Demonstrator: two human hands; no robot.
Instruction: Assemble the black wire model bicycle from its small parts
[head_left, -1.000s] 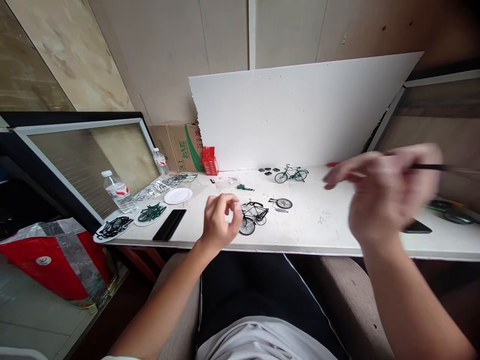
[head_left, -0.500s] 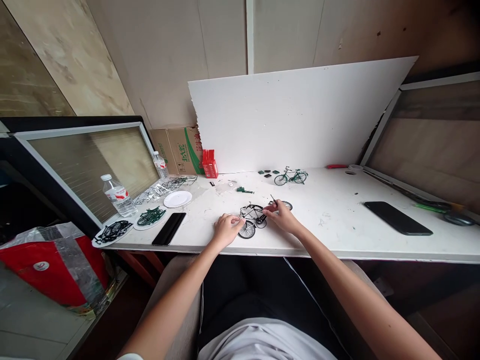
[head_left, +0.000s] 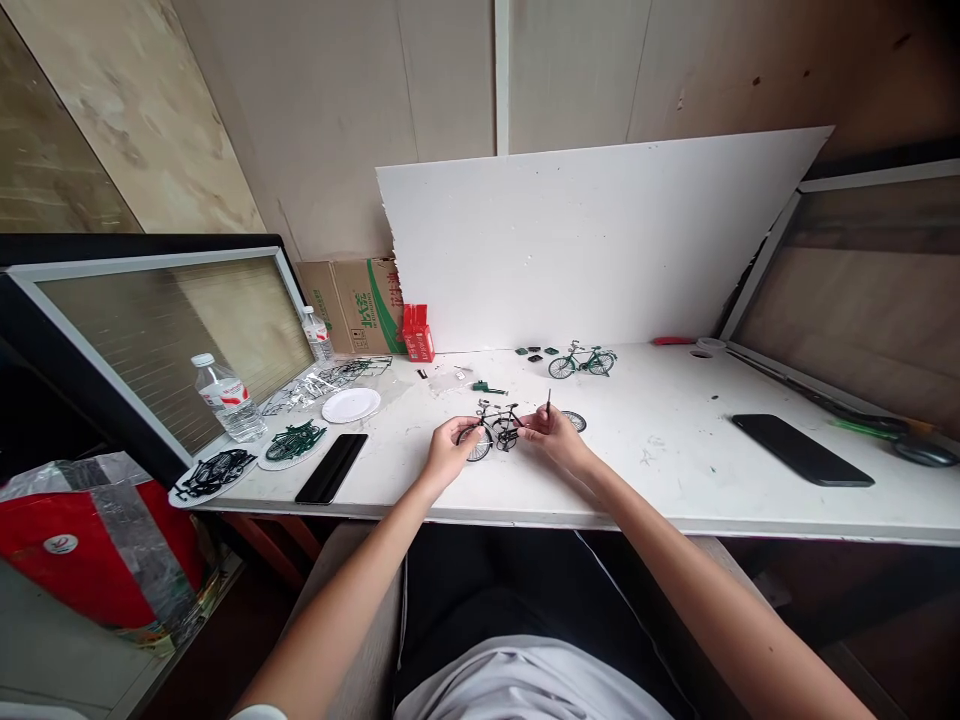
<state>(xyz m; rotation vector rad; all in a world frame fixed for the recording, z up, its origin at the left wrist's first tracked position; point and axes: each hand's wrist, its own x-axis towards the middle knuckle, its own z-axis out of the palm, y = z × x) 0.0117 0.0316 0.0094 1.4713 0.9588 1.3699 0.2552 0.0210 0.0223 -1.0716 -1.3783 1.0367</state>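
Note:
A black model bicycle [head_left: 507, 428] stands upright between my hands near the table's front edge. My left hand [head_left: 452, 448] is closed at its front wheel [head_left: 481, 446], fingers and thumb pinching the wheel and fork area. My right hand [head_left: 556, 438] is closed close behind the pedals, its fingertips at the frame. A thin dark stick-like tool [head_left: 548, 402] points up out of that hand; its lower end is hidden. Part of a spoked wheel [head_left: 577, 421] shows behind the right hand. A finished-looking green model bicycle [head_left: 583, 361] stands further back.
Small green parts [head_left: 489, 387] lie beyond my hands. At left are plates with black parts [head_left: 217, 470] and green parts [head_left: 296, 438], a white plate [head_left: 350, 405], a phone [head_left: 332, 468] and a water bottle [head_left: 229, 398]. A black phone-like slab [head_left: 802, 450] lies right.
The black bicycle has been tipped from a leaning position to upright and shifted slightly left. My left hand has moved onto its front wheel, and the tool in my right hand points more vertically.

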